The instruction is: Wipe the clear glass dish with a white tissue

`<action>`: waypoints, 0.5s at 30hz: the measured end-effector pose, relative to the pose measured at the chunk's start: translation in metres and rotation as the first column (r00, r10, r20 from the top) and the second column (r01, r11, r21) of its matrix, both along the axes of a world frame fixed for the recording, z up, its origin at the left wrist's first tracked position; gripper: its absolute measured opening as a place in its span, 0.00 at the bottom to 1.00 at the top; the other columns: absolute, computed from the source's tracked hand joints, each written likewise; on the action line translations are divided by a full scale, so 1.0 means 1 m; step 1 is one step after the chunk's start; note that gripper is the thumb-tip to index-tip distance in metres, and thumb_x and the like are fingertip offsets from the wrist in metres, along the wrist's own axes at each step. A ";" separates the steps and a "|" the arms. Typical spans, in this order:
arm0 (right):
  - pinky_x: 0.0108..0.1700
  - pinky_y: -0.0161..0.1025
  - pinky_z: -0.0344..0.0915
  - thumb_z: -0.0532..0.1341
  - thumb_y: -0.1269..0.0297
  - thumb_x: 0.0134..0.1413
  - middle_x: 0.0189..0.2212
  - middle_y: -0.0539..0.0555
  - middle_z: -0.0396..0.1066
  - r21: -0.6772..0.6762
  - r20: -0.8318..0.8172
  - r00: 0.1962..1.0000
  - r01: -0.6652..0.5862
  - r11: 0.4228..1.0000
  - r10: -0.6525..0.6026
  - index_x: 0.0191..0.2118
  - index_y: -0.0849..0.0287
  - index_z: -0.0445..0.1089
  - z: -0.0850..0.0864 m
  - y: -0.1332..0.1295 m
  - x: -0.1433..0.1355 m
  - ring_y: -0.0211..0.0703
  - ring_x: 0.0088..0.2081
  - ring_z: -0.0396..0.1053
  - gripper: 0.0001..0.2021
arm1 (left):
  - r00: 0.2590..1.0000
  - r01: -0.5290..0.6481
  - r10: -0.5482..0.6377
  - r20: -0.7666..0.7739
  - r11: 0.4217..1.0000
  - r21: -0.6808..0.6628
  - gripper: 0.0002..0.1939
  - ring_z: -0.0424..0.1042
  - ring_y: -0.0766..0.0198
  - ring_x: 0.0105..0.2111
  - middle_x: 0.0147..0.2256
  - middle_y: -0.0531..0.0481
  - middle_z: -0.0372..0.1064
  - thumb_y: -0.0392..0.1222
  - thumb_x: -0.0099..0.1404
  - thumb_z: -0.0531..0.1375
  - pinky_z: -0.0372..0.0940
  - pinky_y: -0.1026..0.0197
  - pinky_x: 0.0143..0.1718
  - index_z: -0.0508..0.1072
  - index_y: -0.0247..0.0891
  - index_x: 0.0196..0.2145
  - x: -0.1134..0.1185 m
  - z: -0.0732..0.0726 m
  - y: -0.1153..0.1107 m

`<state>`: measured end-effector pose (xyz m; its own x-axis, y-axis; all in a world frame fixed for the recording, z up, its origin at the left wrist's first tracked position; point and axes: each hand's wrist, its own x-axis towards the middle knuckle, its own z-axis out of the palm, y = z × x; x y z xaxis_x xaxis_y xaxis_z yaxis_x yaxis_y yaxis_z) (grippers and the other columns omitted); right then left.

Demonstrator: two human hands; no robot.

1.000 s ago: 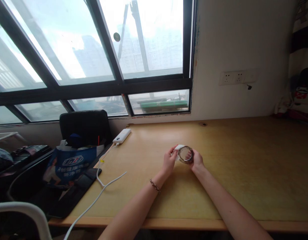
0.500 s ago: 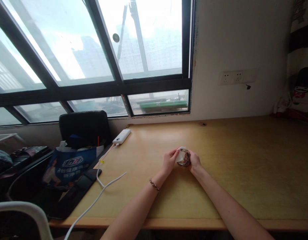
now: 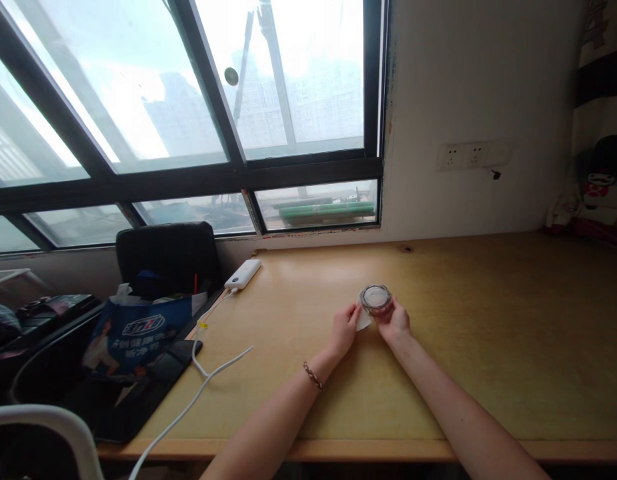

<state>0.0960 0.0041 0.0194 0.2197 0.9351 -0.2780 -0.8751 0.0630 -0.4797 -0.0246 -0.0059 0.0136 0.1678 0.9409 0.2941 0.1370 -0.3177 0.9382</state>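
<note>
A small round, shiny container [image 3: 375, 299], glassy or metallic, is held above the middle of the table; its pale circular face with a dark ring points up toward me. My right hand [image 3: 394, 321] grips it from the right and below, fingers wrapped round its side. At its left, my left hand [image 3: 345, 327] pinches a white tissue [image 3: 363, 320], which hangs between the hand and the container and touches its edge. Part of the tissue is hidden behind the fingers. Whether the container's face is a lid or a base I cannot tell.
The yellowish wooden table [image 3: 488, 347] spans the front. A white power bank [image 3: 243, 274] with a white cable [image 3: 208, 377] lies along its left edge. Beyond that edge stands a black chair [image 3: 168, 257] holding a blue bag [image 3: 143, 333]. A wall and window close off the back.
The container has been raised slightly and turned so its round face shows upward. The tissue has shifted from across its front to its lower left side. My right hand has moved beneath it.
</note>
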 end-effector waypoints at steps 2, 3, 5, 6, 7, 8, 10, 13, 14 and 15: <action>0.19 0.34 0.59 0.48 0.66 0.54 0.13 0.46 0.62 0.011 0.033 0.999 0.004 1.000 -0.004 0.20 0.57 0.58 -0.001 0.000 0.000 0.36 0.15 0.59 0.13 | 1.000 -0.026 0.027 -0.006 0.997 0.070 0.14 0.66 0.60 0.34 0.34 0.49 0.70 0.45 0.59 0.51 0.59 0.64 0.35 0.70 0.38 0.38 0.003 0.004 -0.007; 0.20 0.34 0.60 0.49 0.66 0.54 0.13 0.46 0.62 0.016 0.050 0.999 0.004 1.000 -0.005 0.20 0.57 0.58 -0.001 0.000 0.000 0.36 0.15 0.59 0.13 | 0.999 -0.038 0.039 -0.006 0.994 0.099 0.14 0.67 0.59 0.36 0.37 0.48 0.70 0.43 0.60 0.51 0.59 0.62 0.38 0.69 0.39 0.41 0.004 0.006 -0.010; 0.20 0.35 0.60 0.50 0.65 0.53 0.14 0.46 0.63 0.031 0.080 0.997 0.000 1.000 -0.003 0.20 0.57 0.59 -0.001 0.000 -0.001 0.36 0.16 0.60 0.13 | 0.999 -0.052 0.054 -0.009 0.988 0.146 0.15 0.66 0.58 0.41 0.42 0.47 0.68 0.40 0.60 0.50 0.58 0.60 0.43 0.67 0.40 0.45 0.006 0.009 -0.015; 0.20 0.35 0.61 0.50 0.65 0.53 0.14 0.47 0.64 0.037 0.091 0.996 -0.001 0.999 -0.003 0.20 0.57 0.60 0.000 0.000 0.000 0.37 0.17 0.61 0.12 | 0.998 -0.055 0.058 -0.013 0.983 0.173 0.17 0.65 0.58 0.44 0.45 0.46 0.66 0.39 0.60 0.50 0.57 0.59 0.46 0.66 0.41 0.47 0.007 0.010 -0.016; 0.21 0.35 0.61 0.50 0.65 0.53 0.15 0.47 0.65 0.042 0.097 0.995 -0.002 0.999 -0.002 0.21 0.57 0.61 0.001 0.000 0.000 0.37 0.18 0.62 0.11 | 0.998 -0.054 0.060 -0.021 0.977 0.204 0.18 0.63 0.58 0.47 0.47 0.46 0.64 0.37 0.60 0.49 0.55 0.58 0.49 0.64 0.40 0.48 0.008 0.010 -0.017; 0.21 0.35 0.62 0.50 0.65 0.53 0.16 0.48 0.66 0.043 0.095 0.995 -0.002 0.999 -0.002 0.22 0.57 0.62 0.002 0.000 0.001 0.37 0.18 0.63 0.11 | 0.998 -0.049 0.060 -0.037 0.971 0.235 0.19 0.60 0.58 0.50 0.50 0.46 0.61 0.36 0.60 0.49 0.53 0.58 0.51 0.63 0.40 0.50 0.008 0.009 -0.018; 0.23 0.36 0.63 0.49 0.66 0.53 0.18 0.48 0.67 0.035 0.059 0.998 0.004 0.999 -0.006 0.23 0.58 0.63 0.003 0.001 0.004 0.37 0.19 0.64 0.11 | 0.994 -0.028 0.057 -0.090 0.955 0.294 0.21 0.55 0.59 0.53 0.53 0.46 0.56 0.33 0.60 0.48 0.50 0.57 0.54 0.60 0.39 0.52 0.008 0.007 -0.018; 0.22 0.35 0.64 0.46 0.66 0.55 0.16 0.48 0.66 0.028 -0.024 1.000 0.007 1.000 -0.006 0.22 0.58 0.62 0.002 0.004 0.010 0.36 0.17 0.63 0.14 | 0.976 0.040 0.043 -0.215 0.929 0.369 0.23 0.53 0.59 0.54 0.55 0.45 0.51 0.31 0.60 0.46 0.51 0.56 0.55 0.56 0.39 0.54 0.007 0.004 -0.020; 0.22 0.34 0.64 0.46 0.66 0.56 0.14 0.48 0.64 0.030 -0.045 0.999 0.007 1.000 -0.006 0.21 0.58 0.61 0.000 0.006 0.012 0.35 0.16 0.61 0.16 | 0.963 0.067 0.045 -0.266 0.915 0.398 0.24 0.52 0.59 0.55 0.56 0.45 0.50 0.30 0.60 0.45 0.51 0.56 0.54 0.55 0.40 0.55 0.007 0.004 -0.020; 0.21 0.34 0.64 0.45 0.66 0.56 0.12 0.47 0.62 0.030 -0.060 0.998 0.012 0.999 -0.010 0.19 0.59 0.60 -0.001 0.007 0.014 0.35 0.14 0.60 0.16 | 0.946 0.098 0.050 -0.319 0.897 0.430 0.24 0.52 0.59 0.55 0.56 0.46 0.50 0.29 0.60 0.44 0.52 0.55 0.55 0.55 0.40 0.55 0.007 0.004 -0.021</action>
